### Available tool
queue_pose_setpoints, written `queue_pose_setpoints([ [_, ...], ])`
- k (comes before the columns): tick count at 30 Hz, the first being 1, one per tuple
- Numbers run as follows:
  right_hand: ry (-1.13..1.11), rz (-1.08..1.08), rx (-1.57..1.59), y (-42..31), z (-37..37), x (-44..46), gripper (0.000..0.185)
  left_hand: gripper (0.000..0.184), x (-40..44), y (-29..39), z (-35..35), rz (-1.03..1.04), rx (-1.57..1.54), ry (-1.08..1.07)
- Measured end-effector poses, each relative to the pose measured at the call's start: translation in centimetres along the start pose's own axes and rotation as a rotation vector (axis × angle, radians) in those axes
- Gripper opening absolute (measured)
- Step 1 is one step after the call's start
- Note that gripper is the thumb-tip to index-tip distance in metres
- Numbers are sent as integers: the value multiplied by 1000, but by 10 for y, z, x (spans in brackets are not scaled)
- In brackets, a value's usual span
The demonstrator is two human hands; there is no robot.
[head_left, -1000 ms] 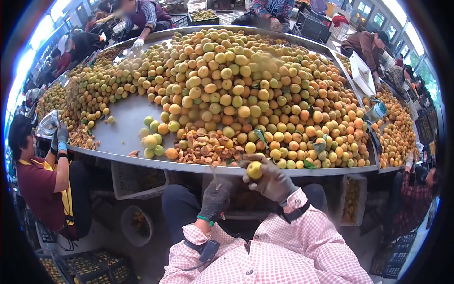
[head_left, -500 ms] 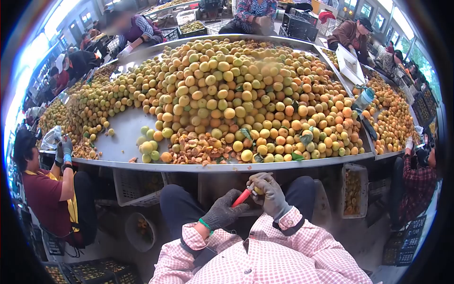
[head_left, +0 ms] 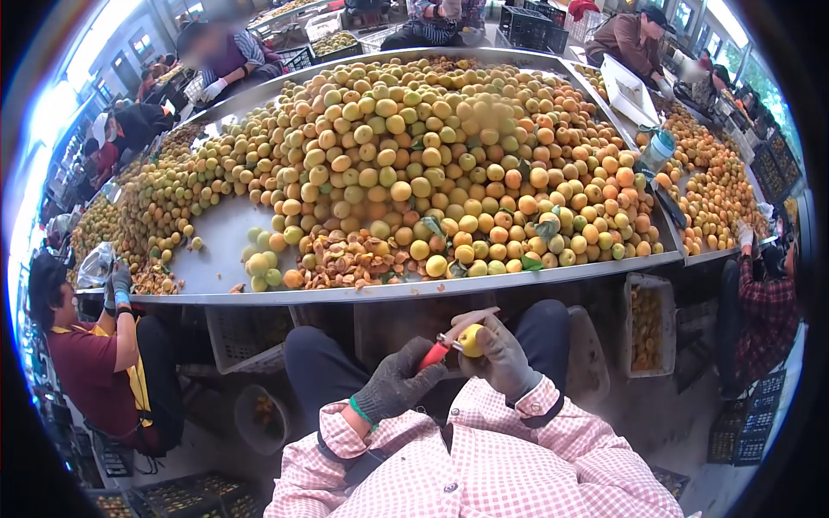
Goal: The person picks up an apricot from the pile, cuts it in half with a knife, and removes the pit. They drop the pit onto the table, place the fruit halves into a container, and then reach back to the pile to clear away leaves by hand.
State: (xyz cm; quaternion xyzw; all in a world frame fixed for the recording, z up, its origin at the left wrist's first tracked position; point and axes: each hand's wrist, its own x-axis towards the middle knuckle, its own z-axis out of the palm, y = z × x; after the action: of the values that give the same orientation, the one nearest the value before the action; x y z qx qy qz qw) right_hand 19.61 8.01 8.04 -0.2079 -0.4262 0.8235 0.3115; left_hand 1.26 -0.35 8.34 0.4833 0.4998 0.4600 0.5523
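My left hand [head_left: 399,380], in a dark grey glove, is closed around the red handle of a small tool [head_left: 434,355] that looks like a peeler. Its metal end touches a yellow apricot [head_left: 471,340]. That apricot is gripped by my right hand [head_left: 508,356], which wears a lighter grey glove. A pale strip, hard to make out, lies across the top of the fruit. Both hands are over my lap, just below the metal table's front edge [head_left: 380,293]. Beyond it are a large heap of apricots [head_left: 389,155] and a small pile of orange-brown apricot pieces [head_left: 345,259].
Below the table are crates [head_left: 649,324] and a white bucket [head_left: 259,419]. A bottle with a blue lid [head_left: 656,151] and a white tray [head_left: 629,93] stand on the divider at right. Co-workers sit on both sides and across the table.
My right hand has turned, so more of the yellow apricot shows, and the pale strip now appears above it. The tool stays against the fruit. The view has shifted slightly.
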Motion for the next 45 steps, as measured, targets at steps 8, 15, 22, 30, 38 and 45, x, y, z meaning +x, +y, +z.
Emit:
queue_pose_setpoints([
  [8, -43, -108, 6, 7, 10, -3, 42, 31, -10, 12, 6, 75, 454, 133],
  [15, -39, -142, -54, 21, 12, -7, 47, 32, -16, -3, 10, 111, 596, 138],
  [22, 2, -307, -317, 14, 25, -14, 37, 27, -19, 0, 14, -44, 555, 38],
  [30, -72, -46, -141, 18, 12, -9, 41, 27, -13, -15, 12, -61, 225, -70],
  [38, -96, -219, -773, 13, -6, 8, 33, 42, 12, -11, 2, -32, 475, -2],
  [45, 107, -3, -263, 10, 4, 0, 33, 44, 30, -12, 5, 102, 129, 53],
])
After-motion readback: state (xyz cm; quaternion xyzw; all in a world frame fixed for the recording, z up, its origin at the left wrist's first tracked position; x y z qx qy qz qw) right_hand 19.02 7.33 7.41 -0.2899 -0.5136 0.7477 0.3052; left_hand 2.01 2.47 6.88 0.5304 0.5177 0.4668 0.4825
